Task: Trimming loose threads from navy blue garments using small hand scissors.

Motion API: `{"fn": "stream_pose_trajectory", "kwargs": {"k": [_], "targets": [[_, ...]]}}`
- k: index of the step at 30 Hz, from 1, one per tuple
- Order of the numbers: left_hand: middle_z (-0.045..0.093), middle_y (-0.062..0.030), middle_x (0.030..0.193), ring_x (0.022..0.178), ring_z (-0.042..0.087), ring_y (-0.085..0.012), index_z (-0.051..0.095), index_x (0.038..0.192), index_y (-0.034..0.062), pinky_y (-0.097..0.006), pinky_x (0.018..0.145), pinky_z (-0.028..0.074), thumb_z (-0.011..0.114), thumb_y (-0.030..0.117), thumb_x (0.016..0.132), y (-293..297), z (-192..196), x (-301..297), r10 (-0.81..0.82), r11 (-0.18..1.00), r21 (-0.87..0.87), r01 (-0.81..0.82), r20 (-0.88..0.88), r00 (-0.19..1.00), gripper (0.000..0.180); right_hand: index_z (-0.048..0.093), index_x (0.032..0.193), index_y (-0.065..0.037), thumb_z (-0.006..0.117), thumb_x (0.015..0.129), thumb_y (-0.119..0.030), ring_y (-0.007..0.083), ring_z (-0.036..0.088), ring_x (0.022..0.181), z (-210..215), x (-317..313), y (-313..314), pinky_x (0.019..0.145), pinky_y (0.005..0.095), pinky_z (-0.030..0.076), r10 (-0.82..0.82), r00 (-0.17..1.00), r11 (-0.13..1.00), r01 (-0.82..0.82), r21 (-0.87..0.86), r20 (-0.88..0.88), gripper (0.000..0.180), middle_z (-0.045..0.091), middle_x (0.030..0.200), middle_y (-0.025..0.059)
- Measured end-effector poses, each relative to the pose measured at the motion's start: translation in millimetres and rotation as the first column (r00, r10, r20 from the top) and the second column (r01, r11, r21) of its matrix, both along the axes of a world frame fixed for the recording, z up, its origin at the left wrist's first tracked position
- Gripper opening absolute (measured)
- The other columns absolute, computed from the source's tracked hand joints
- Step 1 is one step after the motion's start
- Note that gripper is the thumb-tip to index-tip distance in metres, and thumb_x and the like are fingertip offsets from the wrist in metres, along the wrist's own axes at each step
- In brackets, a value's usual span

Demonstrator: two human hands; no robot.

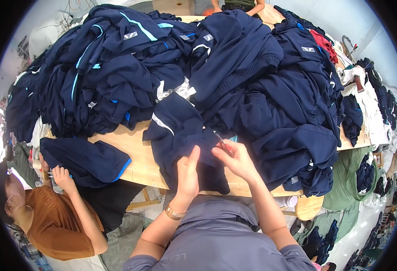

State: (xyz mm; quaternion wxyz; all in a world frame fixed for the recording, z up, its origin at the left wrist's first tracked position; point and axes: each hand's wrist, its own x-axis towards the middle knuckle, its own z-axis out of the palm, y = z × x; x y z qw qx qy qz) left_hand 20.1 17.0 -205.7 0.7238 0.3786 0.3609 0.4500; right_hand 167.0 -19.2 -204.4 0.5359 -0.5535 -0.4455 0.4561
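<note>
A navy garment [176, 113] with a white stripe lies in front of me on the wooden table, its near part raised between my hands. My left hand [188, 176] is closed on this garment at its near side, thumb up, with the other fingers partly hidden by cloth. In my right hand [238, 160] is a small pair of thread snips [222, 143], held by the thumb and fingers. The blades point up and left, close to the cloth.
Large heaps of navy garments [112, 67] cover the wooden table [130, 140], with another heap [293, 90] on the right. At left a co-worker in a brown top [63, 221] handles a navy garment with blue trim [85, 158]. Another person [239, 5] stands beyond the table.
</note>
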Motion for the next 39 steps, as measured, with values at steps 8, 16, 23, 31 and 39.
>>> {"fn": "stream_pose_trajectory", "kwargs": {"k": [8, 16, 23, 31, 39], "targets": [[0.050, 0.0001, 0.052, 0.041, 0.043, -0.0075, 0.057, 0.059, 0.0045, -0.021, 0.041, 0.033, 0.060, 0.027, 0.090, -4.1, 4.2, -3.4, 0.020, 0.985, -0.172, -0.012, 0.046, 0.999, 0.039, 0.059, 0.097, -0.001, 0.066, 0.078, 0.000, 0.0113, 0.064, 0.068, 12.6, -18.4, -15.2, 0.061, 0.0210, 0.049, -0.294, 0.872, 0.942, 0.196, 0.272, 0.392, 0.021, 0.067, 0.078, 0.0095], [0.040, 0.0044, 0.048, 0.049, 0.034, -0.0038, 0.051, 0.055, -0.0023, -0.026, 0.043, 0.025, 0.054, 0.028, 0.094, -10.6, 7.8, -4.6, 0.011, 0.942, 0.325, 0.082, -0.275, 0.961, 0.049, 0.061, 0.095, -0.001, 0.066, 0.056, 0.004, 0.0152, 0.053, 0.049, 20.2, -10.9, -18.4, 0.049, 0.0250, 0.038, -0.484, 0.407, 0.818, -0.105, 0.566, 0.774, 0.039, 0.060, 0.067, 0.0025], [0.064, -0.0099, 0.094, 0.080, 0.059, -0.0124, 0.060, 0.100, -0.0020, -0.027, 0.069, 0.049, 0.035, 0.032, 0.100, 2.7, 0.6, -14.0, -0.271, 0.952, 0.167, 0.257, 0.061, 0.961, 0.042, 0.057, 0.088, -0.002, 0.065, 0.065, 0.010, 0.0118, 0.052, 0.047, 19.2, -10.9, -13.3, 0.045, 0.0216, 0.038, -0.511, 0.665, 0.754, 0.043, 0.655, 0.545, 0.027, 0.054, 0.060, 0.0037], [0.063, -0.0119, 0.105, 0.092, 0.061, -0.0177, 0.058, 0.108, -0.0036, -0.033, 0.079, 0.052, 0.038, 0.033, 0.099, 5.5, 11.4, -6.4, -0.241, 0.970, 0.043, 0.240, 0.316, 0.918, 0.043, 0.057, 0.093, -0.001, 0.061, 0.086, -0.005, -0.0031, 0.034, 0.053, 19.4, -24.1, -16.7, 0.048, 0.0124, 0.026, -0.422, 0.882, 0.872, 0.458, 0.174, -0.207, 0.008, 0.042, 0.063, -0.0103], [0.058, -0.0129, 0.117, 0.113, 0.053, -0.0238, 0.051, 0.118, 0.0008, -0.043, 0.100, 0.043, 0.042, 0.025, 0.097, 5.2, 1.1, -1.6, -0.071, 0.910, -0.260, 0.324, 0.671, 0.738, 0.033, 0.058, 0.091, 0.000, 0.059, 0.089, -0.017, 0.0008, 0.036, 0.057, 10.1, -22.2, -14.5, 0.050, 0.0156, 0.030, -0.192, 0.925, 0.915, 0.290, 0.282, -0.328, 0.017, 0.050, 0.070, -0.0028]]}}
